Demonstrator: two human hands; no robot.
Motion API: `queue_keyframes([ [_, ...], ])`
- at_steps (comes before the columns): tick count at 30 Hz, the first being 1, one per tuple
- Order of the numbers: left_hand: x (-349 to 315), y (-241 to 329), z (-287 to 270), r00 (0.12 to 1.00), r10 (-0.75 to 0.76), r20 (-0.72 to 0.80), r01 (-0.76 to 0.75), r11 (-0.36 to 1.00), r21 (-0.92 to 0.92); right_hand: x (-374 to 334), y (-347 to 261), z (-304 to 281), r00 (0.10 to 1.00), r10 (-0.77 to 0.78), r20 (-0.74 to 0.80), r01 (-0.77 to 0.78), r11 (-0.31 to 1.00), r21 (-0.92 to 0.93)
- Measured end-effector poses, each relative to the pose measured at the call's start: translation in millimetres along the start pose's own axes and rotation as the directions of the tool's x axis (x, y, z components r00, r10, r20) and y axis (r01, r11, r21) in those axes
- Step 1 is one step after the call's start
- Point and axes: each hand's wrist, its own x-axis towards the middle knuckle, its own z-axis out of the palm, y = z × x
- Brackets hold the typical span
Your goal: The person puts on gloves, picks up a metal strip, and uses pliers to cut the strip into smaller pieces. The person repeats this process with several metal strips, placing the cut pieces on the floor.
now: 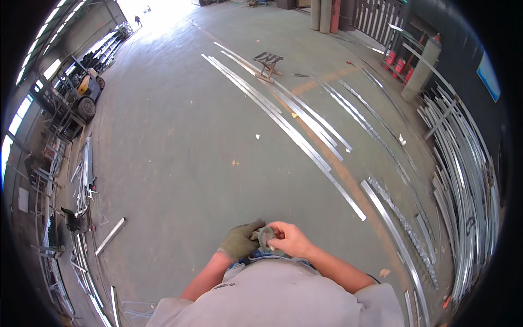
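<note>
Two hands meet close in front of the person's body: one gloved left hand [238,242] and one bare right hand [292,240]. One green-grey rounded piece [265,237] sits between them; the right fingers pinch its edge, while I cannot tell whether the left grips it or only touches it.

Well ahead of the hands stands one folding stool [268,62]. Ahead and to the right lie several long metal strips [305,143], overlapping too much to count surely. Farther right are three red cylinders [400,66] and one large pile of metal lengths [466,185]. Left of the hands lies one short metal bar [110,236]; farther off, ahead and left, stands one forklift [84,90].
</note>
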Motion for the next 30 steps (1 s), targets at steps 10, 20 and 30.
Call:
queue_keyframes([
  [10, 250, 22, -124, 0.86, 0.507, 0.059, -0.51, 0.851, 0.125, 185, -104, -108, 0.967, 0.013, -0.256, 0.036, 0.982, 0.187],
  [20, 392, 129, -271, 0.954, 0.206, 0.218, -0.1, 0.903, -0.417, 363, -178, -203, 0.939, -0.017, -0.343, 0.105, 0.965, 0.239],
  [30, 592, 182, -320, 0.987, 0.16, -0.018, -0.148, 0.856, -0.496, 528, -249, -361, 0.972, 0.056, -0.23, 0.032, 0.931, 0.363],
])
